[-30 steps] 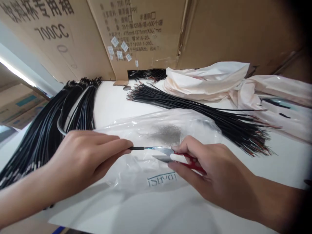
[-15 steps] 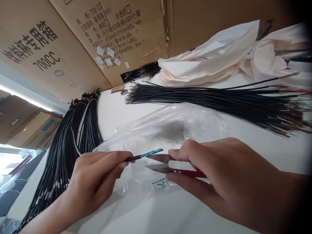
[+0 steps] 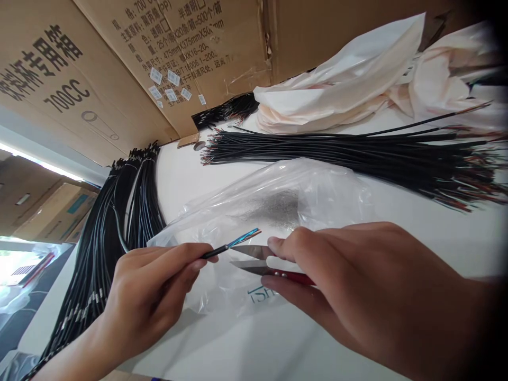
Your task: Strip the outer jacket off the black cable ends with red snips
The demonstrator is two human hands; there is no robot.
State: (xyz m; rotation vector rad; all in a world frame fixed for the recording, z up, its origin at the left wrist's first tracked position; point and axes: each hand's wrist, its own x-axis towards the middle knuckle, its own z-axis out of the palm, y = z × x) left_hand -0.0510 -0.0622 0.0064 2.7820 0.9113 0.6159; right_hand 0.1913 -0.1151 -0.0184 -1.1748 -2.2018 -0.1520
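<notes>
Pinched between the thumb and forefinger of my left hand (image 3: pixel 159 286) is a black cable (image 3: pixel 215 252). Its stripped end shows blue and brownish wires, pointing up and right. My right hand (image 3: pixel 337 280) holds red-handled snips (image 3: pixel 293 275) with their two blades parted. The upper blade's tip is close to where the black sheath ends; whether it touches cannot be told. Both hands are above a clear plastic bag (image 3: pixel 317 185) with green lettering.
A bundle of black cables (image 3: pixel 317 148) lies behind the bag on the white table (image 3: pixel 178 180). More bundled cables (image 3: pixel 95 248) hang at the left. Cardboard boxes (image 3: pixel 130 69) and pale wrapping (image 3: pixel 337 98) stand along the back.
The snips have moved left, bringing the blades near the sheath's end. The cable's stripped end has tilted further upward, and its wires look more spread.
</notes>
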